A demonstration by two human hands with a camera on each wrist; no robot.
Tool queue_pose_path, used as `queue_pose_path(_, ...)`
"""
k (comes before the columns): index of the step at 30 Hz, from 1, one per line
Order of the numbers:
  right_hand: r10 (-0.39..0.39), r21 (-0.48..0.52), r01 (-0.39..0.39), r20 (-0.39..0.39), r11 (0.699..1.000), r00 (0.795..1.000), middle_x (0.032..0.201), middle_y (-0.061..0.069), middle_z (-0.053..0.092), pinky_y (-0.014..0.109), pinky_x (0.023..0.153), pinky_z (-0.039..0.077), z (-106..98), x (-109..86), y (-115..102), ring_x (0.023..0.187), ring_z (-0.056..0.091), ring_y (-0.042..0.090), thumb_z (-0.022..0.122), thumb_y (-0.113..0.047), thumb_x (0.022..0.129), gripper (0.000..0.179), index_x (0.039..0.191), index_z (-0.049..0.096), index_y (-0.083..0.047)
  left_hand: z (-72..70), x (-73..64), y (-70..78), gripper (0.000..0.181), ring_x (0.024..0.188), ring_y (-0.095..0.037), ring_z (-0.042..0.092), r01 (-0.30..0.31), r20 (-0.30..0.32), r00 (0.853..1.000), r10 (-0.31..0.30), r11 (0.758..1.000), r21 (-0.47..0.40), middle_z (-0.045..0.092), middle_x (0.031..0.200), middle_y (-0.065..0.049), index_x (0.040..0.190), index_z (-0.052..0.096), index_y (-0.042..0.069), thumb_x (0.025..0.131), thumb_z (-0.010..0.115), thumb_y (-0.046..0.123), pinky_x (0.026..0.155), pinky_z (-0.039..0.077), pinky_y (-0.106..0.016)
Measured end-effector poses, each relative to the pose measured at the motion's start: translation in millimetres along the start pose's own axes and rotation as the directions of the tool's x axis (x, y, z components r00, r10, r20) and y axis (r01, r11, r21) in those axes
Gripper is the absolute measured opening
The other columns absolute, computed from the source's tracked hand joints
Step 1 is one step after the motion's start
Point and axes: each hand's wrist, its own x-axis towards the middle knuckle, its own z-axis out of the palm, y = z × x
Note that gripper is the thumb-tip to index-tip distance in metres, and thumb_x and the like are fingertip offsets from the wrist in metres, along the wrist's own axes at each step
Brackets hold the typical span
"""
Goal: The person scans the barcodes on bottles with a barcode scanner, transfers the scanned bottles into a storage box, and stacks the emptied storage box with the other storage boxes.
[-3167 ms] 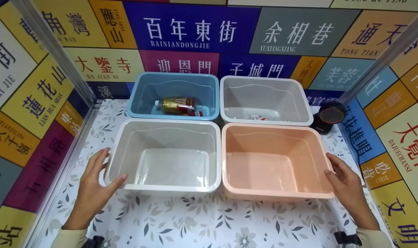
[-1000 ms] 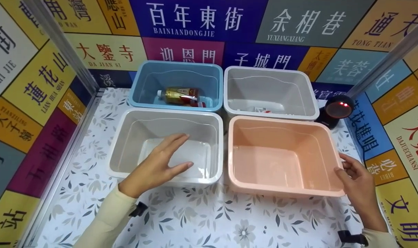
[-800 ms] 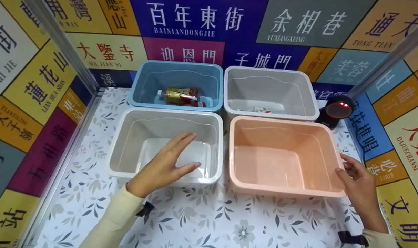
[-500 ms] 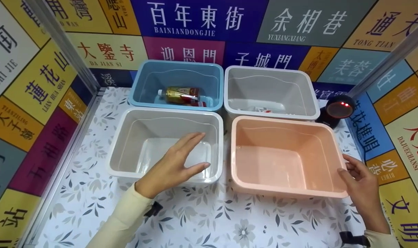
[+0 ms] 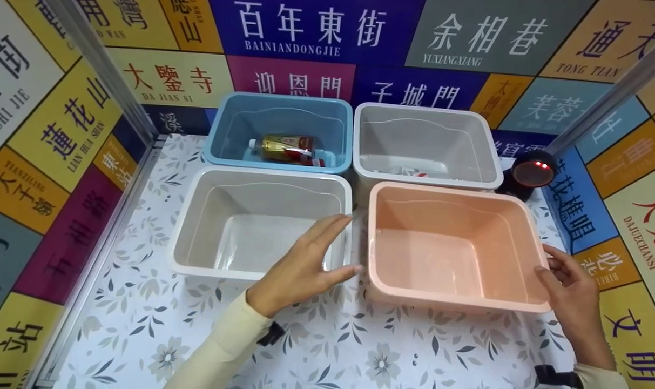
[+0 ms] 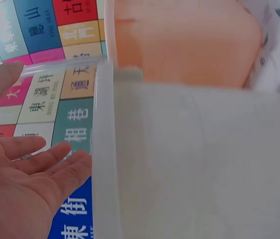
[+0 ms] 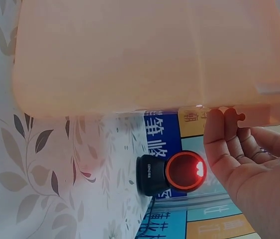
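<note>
My right hand point(image 5: 573, 294) holds the right rim of the peach plastic bin point(image 5: 424, 294), thumb on top and fingers curled beneath the lip. In the right wrist view, the fingers point(image 7: 218, 142) press against that bin's outer wall, under its rim. My left hand point(image 5: 303, 267) hovers over the front right corner of the front grey-white bin point(image 5: 214, 267), with thumb and fingers spread and nothing between them. Its fingertips point at the gap between the two front bins. The left wrist view has the open palm point(image 6: 20, 199) beside the grey-white bin's rim point(image 6: 104, 149).
Behind stand a blue bin point(image 5: 224, 156) holding a yellow-labelled bottle point(image 5: 284, 148), and another grey-white bin point(image 5: 435, 135) with small red-and-white items. A black scanner-like device point(image 5: 532, 170) with red lights stands at the back right. Printed panels point(image 5: 316, 32) wall the floral-covered table point(image 5: 327, 351).
My left hand has left the front grey-white bin's left side and swung right across it. The peach bin has shifted right with my right hand, widening the gap. The device's red lights have come on.
</note>
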Motion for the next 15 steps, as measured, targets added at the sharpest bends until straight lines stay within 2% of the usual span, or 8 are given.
queue_pose_path(8,0.044,0.009,-0.044,-0.020,0.999,0.999,0.108,-0.016,0.067,0.009,0.081,0.057,-5.0,1.5,1.5,0.095,0.068,-0.003,0.069,0.000,0.106,0.050,0.155,0.061,-0.002,24.0,3.9,11.3,0.096,0.158,-0.031,0.042,-0.001,-0.003,1.000,0.001,1.000,-0.031,0.042,0.170,-0.021,0.170,0.037,0.001,0.097,0.088,0.038,0.129,0.036,-0.042)
queue_pose_path(15,0.057,0.010,-0.057,-0.022,0.998,0.998,0.109,-0.015,0.067,0.010,0.079,0.057,-6.5,1.6,4.5,0.094,0.068,-0.002,0.068,0.001,0.106,0.050,0.156,0.060,-0.002,39.1,5.7,21.3,0.101,0.161,-0.031,0.037,0.073,0.018,0.997,-0.072,0.995,-0.074,0.037,0.174,-0.021,0.171,0.034,0.001,0.096,0.087,0.042,0.129,0.034,-0.044)
